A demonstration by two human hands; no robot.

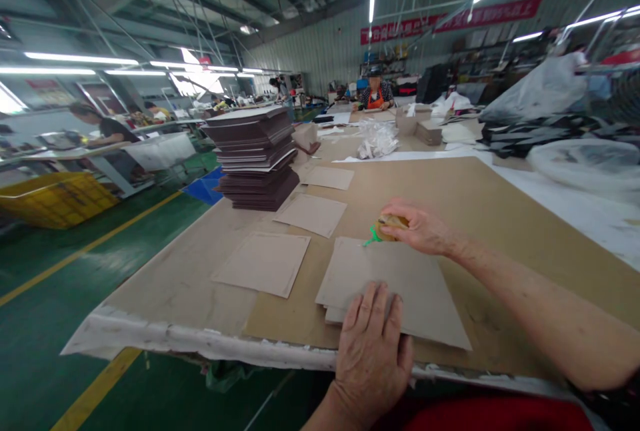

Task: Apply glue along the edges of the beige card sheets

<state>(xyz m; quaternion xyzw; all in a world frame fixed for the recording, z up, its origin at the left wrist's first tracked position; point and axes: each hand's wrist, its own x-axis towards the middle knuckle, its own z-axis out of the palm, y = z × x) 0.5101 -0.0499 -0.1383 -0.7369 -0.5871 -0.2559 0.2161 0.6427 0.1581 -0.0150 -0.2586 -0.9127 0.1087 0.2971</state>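
Observation:
My right hand (417,225) is wrapped round a yellowish squeeze bottle (391,223) with a green nozzle (372,237). The nozzle points down at the far edge of a small stack of grey-beige cardboard sheets (390,272). My left hand (374,344) lies flat on the near edge of that stack, fingers stretched out. Left of the stack lie three separate cardboard pieces: a near one (265,261), a middle one (314,213) and a far one (329,177). Whether anything has come out of the nozzle is too small to tell.
A tall stack of dark brown boards (255,157) stands at the table's left edge. Crumpled clear plastic (377,139) and a low cardboard stack (429,132) lie farther back. Plastic bags (537,91) sit at right. A co-worker (376,94) is across the table. A yellow bin (57,199) stands left.

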